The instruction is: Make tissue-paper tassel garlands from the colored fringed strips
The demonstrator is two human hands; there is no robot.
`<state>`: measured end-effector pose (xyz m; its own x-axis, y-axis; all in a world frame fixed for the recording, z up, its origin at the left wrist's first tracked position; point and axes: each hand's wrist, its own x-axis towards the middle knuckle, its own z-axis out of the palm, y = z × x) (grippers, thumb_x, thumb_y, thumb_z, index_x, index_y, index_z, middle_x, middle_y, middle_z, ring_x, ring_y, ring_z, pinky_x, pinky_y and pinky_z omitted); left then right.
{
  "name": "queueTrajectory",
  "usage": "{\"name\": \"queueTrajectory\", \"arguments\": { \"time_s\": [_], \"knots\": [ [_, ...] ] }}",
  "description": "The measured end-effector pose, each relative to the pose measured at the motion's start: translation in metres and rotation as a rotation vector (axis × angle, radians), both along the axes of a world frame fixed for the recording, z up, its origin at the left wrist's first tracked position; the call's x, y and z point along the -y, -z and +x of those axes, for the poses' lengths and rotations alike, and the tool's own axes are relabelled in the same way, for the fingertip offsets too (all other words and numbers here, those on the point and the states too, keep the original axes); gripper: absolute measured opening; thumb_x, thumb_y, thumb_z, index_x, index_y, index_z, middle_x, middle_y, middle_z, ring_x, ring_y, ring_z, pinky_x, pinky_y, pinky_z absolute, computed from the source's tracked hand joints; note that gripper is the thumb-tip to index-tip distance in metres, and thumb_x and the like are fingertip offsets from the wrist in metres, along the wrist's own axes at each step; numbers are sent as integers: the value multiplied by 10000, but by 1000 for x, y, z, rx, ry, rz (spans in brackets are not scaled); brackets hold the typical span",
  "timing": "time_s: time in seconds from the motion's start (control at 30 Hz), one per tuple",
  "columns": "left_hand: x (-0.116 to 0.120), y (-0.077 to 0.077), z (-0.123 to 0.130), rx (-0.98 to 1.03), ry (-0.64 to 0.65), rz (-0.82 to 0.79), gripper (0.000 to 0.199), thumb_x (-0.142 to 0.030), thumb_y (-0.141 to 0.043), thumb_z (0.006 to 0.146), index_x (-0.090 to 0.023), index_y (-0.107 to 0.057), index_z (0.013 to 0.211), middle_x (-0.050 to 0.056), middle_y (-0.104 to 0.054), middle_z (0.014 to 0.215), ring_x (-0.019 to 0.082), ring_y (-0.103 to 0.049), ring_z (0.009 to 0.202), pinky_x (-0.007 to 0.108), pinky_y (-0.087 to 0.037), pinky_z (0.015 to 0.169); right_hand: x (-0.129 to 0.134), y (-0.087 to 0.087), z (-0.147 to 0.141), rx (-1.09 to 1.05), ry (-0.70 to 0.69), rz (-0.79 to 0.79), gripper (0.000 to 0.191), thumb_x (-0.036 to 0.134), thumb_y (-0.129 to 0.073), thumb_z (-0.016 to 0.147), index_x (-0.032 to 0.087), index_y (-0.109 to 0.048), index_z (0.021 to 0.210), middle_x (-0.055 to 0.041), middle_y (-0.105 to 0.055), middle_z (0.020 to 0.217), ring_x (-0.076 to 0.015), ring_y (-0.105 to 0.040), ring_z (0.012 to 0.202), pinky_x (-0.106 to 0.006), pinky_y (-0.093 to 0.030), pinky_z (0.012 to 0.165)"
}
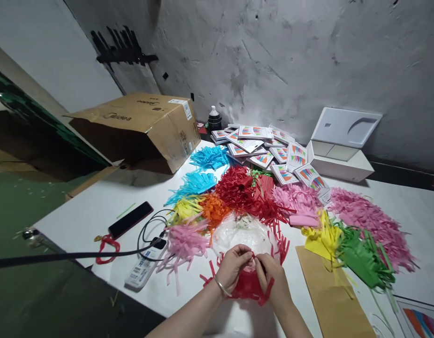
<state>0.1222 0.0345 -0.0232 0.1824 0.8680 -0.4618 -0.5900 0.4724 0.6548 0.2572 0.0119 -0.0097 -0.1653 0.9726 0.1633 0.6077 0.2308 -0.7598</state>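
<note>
My left hand, with a bangle at the wrist, pinches a bit of red tissue-paper fringe between thumb and fingertips. Right beside it, my right hand pinches the same red piece, the fingertips of both hands nearly meeting. Loose strips of this red tissue tassel hang below and between my hands, just above the white table. Behind my fingers lies a crumpled clear plastic bag. A heap of red fringed tissue sits beyond the bag. What exactly is between the fingertips is too small to make out.
Blue, orange and light pink fringe piles lie left; yellow, green and pink ones right. Printed packets are heaped behind. A cardboard box, phone, power bank and cable occupy the left.
</note>
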Motion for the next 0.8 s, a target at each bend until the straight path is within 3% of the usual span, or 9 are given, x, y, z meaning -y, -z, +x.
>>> {"name": "queueTrajectory", "arguments": {
  "time_s": [0.2,0.33,0.47,0.8],
  "knots": [
    [18,-6,-2,-120,56,134,208,-251,-780,646,-138,-629,736,-17,-636,615,104,-569,572,224,-443,611,9,-24,14,212,-209,-4,192,174,-428,905,189,-593,808,-16,-571,723,-157,-542,674,-240,-370,605],
    [27,-15,-7,-201,162,204,166,-252,-756,670,-136,-647,717,-11,-626,618,108,-552,585,228,-431,619,16,-36,22,162,-324,-83,187,169,-436,908,217,-614,878,-10,-599,777,-152,-554,721,-237,-389,639],
    [33,-21,-9,-222,222,208,187,-279,-762,662,-142,-651,726,-7,-624,626,116,-546,580,234,-426,600,31,-35,20,100,-244,-99,190,196,-430,915,220,-616,884,-20,-619,789,-162,-565,722,-255,-417,652],
    [48,-24,-3,-242,207,205,192,-271,-779,638,-145,-664,724,7,-637,678,128,-560,628,242,-440,627,56,-28,15,20,-106,-86,222,232,-386,939,216,-598,873,-34,-628,794,-177,-591,737,-272,-451,674]
  ]
}}
